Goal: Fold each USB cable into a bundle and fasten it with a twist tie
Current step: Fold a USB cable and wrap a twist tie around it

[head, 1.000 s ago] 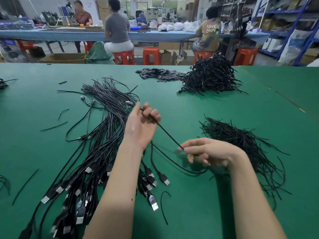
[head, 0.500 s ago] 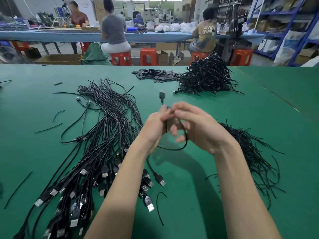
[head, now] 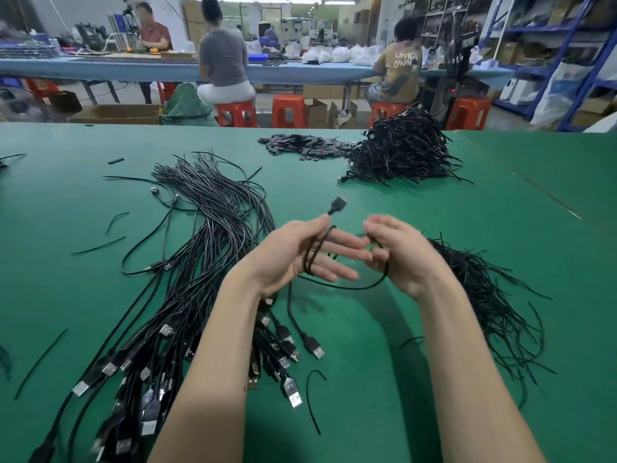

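My left hand (head: 300,255) is held palm up above the green table (head: 400,379), fingers straight. A black USB cable (head: 354,287) loops over its palm, pinned under the thumb. The cable's small plug (head: 338,206) sticks up past the thumb, and its USB-A end (head: 314,346) lies on the table below. My right hand (head: 397,252) is just to the right, fingers curled round the same cable's loop. The pile of loose USB cables (head: 187,262) lies left of my hands. A heap of black twist ties (head: 480,295) lies under and right of my right wrist.
A mound of bundled cables (head: 404,152) sits far across the table, with small black pieces (head: 300,147) beside it. Stray twist ties (head: 312,401) are scattered on the mat. People sit on red stools (head: 287,110) at a blue bench beyond.
The hands have drawn apart from one clasped spot. My left hand has opened palm up with the cable looped across it, and my right hand pulls a loop out to the right.
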